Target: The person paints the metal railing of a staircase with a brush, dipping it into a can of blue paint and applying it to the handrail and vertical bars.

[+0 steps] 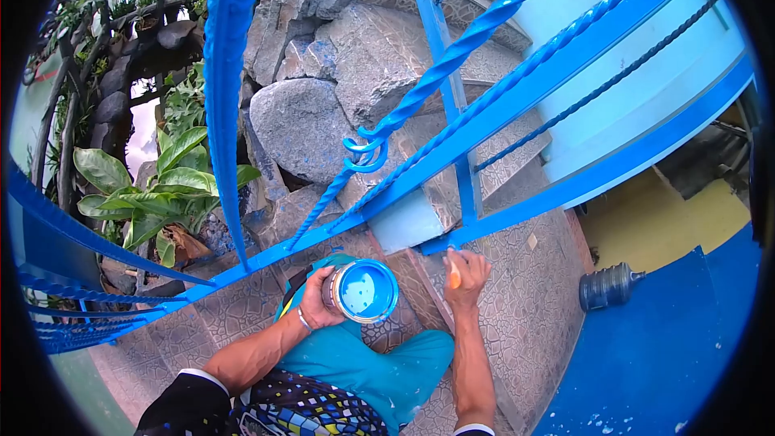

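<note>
My left hand (320, 307) is curled around the side of a round, open can of bright blue paint (365, 289), above my teal cloth trousers (408, 375). My right hand (470, 282) is closed on a short orange handle (454, 277), near a glossy blue metal post (467, 194).

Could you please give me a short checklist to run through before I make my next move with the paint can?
1. Paint can held: ok, the left hand grips its side.
2. Can open, with paint in it: ok, blue paint shows inside.
3. Orange handle held: ok, the right hand is closed on it.
4. Tip of the tool loaded with paint: cannot tell, it does not show clearly.
5. Blue railing dry: cannot tell, it looks glossy, but that settles nothing.
6. Water jug apart from both hands: ok, it is off to the right.
</note>
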### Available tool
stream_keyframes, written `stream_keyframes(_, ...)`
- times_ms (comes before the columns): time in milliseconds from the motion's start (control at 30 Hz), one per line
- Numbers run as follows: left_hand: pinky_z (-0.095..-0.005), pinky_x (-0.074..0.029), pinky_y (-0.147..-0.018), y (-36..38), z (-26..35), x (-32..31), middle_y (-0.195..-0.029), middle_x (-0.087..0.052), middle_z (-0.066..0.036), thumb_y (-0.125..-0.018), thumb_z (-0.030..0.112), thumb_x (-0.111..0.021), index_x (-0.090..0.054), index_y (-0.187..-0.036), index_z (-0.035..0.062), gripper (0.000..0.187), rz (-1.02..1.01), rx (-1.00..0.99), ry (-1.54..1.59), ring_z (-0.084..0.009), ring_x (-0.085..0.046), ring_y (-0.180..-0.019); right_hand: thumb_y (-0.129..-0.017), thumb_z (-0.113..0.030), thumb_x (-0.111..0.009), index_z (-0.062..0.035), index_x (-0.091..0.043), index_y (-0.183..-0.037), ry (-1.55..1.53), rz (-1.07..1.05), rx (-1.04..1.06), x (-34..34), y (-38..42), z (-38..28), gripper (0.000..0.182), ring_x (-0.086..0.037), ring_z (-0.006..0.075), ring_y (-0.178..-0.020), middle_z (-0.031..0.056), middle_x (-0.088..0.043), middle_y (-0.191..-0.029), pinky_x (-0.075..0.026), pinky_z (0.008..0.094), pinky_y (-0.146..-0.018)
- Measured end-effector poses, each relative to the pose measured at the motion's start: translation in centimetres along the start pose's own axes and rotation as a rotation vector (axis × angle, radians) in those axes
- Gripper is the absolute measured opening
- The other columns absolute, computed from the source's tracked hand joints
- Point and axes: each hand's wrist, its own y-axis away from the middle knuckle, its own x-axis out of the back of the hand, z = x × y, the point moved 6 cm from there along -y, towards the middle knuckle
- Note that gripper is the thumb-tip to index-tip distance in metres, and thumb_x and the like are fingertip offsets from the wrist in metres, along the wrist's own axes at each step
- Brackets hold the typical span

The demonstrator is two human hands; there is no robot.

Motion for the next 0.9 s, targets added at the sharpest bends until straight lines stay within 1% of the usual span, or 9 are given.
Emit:
stream_keyframes(33, -0.0556, -0.050, -0.113, 0.0, 0.0, 0.0, -0.136, -0.074, -0.014, -0.095, 0.051, -0.063, -0.071, -0.136, 0.0091, 0.059, -0.004, -0.001, -0.003, -0.0344, -0.069, -0.124, -0.087, -0.007, -0.082, -0.0083, -0.080, -0.111, 0.003, 0.070, 0.014, 1.3, -1.5, -0.1, 0.024, -0.065, 0.0293, -0.097, 0.0085, -0.071, -0.102, -0.045, 0.0451, -0.088)
stream_keyframes(133, -0.0558, -0.050, -0.112, -0.1, 0.0, 0.0, -0.136, -0.074, -0.014, -0.096, 0.051, -0.063, -0.071, -0.136, 0.0093, 0.059, -0.002, 0.006, 0.002, -0.0345, -0.069, -0.125, -0.088, -0.011, -0.081, -0.0139, -0.080, -0.110, 0.074, 0.244, -0.006, 4.6, -5.4, 1.3, 0.023, -0.065, 0.0277, -0.098, 0.0052, -0.071, -0.105, -0.045, 0.0446, -0.089)
stream_keyframes(333, -0.0565, -0.049, -0.113, -0.1, 0.0, 0.0, -0.137, -0.073, -0.013, -0.096, 0.053, -0.061, -0.071, -0.138, 0.0101, 0.061, 0.003, -0.002, -0.024, -0.0347, -0.069, -0.125, -0.088, -0.008, -0.080, -0.0156, -0.082, -0.111, 0.287, 0.629, 0.201, 11.3, -9.4, -1.1, 0.024, -0.062, 0.0297, -0.105, 0.0080, -0.069, -0.112, -0.048, 0.0482, -0.091)
stream_keyframes(367, -0.0566, -0.049, -0.113, -0.1, 0.1, 0.0, -0.138, -0.073, -0.013, -0.096, 0.053, -0.061, -0.071, -0.138, 0.0103, 0.061, 0.008, -0.008, -0.033, -0.0347, -0.069, -0.125, -0.087, -0.001, -0.078, -0.0142, -0.081, -0.114, 0.347, 0.584, 0.245, 11.3, -9.3, -1.7, 0.030, -0.063, 0.0292, -0.110, 0.0057, -0.068, -0.117, -0.049, 0.0475, -0.091)
stream_keyframes(467, -0.0562, -0.049, -0.114, -0.1, 0.0, -0.5, -0.138, -0.073, -0.013, -0.095, 0.053, -0.061, -0.070, -0.139, 0.0110, 0.061, -0.015, -0.004, -0.019, -0.0347, -0.069, -0.126, -0.089, -0.009, -0.076, -0.0187, -0.083, -0.112, 0.449, 0.292, 0.140, 6.7, -7.5, -1.4, 0.026, -0.062, 0.0294, -0.111, 0.0051, -0.069, -0.115, -0.046, 0.0470, -0.091)
stream_keyframes(567, -0.0552, -0.049, -0.114, 0.2, 0.0, -0.8, -0.137, -0.074, -0.013, -0.095, 0.052, -0.062, -0.071, -0.137, 0.0111, 0.060, -0.036, 0.001, -0.030, -0.0340, -0.069, -0.126, -0.089, -0.016, -0.074, -0.0221, -0.084, -0.110, 0.410, 0.160, 0.120, 0.8, -3.6, -0.3, 0.024, -0.062, 0.0306, -0.108, 0.0053, -0.069, -0.113, -0.044, 0.0464, -0.091)
stream_keyframes(667, -0.0544, -0.049, -0.114, 0.0, 0.1, -0.1, -0.135, -0.075, -0.012, -0.094, 0.052, -0.062, -0.072, -0.136, 0.0116, 0.059, -0.016, -0.005, -0.008, -0.0335, -0.070, -0.125, -0.088, -0.016, -0.077, -0.0225, -0.084, -0.111, 0.239, 0.066, 0.070, -0.2, -3.1, -0.9, 0.025, -0.062, 0.0315, -0.104, 0.0055, -0.069, -0.111, -0.044, 0.0468, -0.089)
stream_keyframes(800, -0.0543, -0.050, -0.113, -0.1, 0.0, -0.1, -0.134, -0.075, -0.012, -0.095, 0.052, -0.062, -0.073, -0.135, 0.0117, 0.058, 0.011, 0.013, -0.004, -0.0333, -0.071, -0.123, -0.086, -0.014, -0.083, -0.0161, -0.082, -0.109, 0.025, -0.021, -0.023, 1.0, -4.4, -2.3, 0.023, -0.064, 0.0296, -0.094, 0.0071, -0.071, -0.101, -0.044, 0.0451, -0.085)
stream_keyframes(900, -0.0546, -0.050, -0.112, 0.1, 0.0, -0.3, -0.134, -0.075, -0.012, -0.095, 0.052, -0.062, -0.073, -0.135, 0.0116, 0.058, -0.007, 0.000, -0.006, -0.0335, -0.071, -0.122, -0.087, -0.014, -0.084, -0.0114, -0.080, -0.109, 0.072, 0.146, 0.001, 2.7, -5.8, -0.2, 0.022, -0.065, 0.0290, -0.094, 0.0062, -0.071, -0.099, -0.046, 0.0455, -0.082)
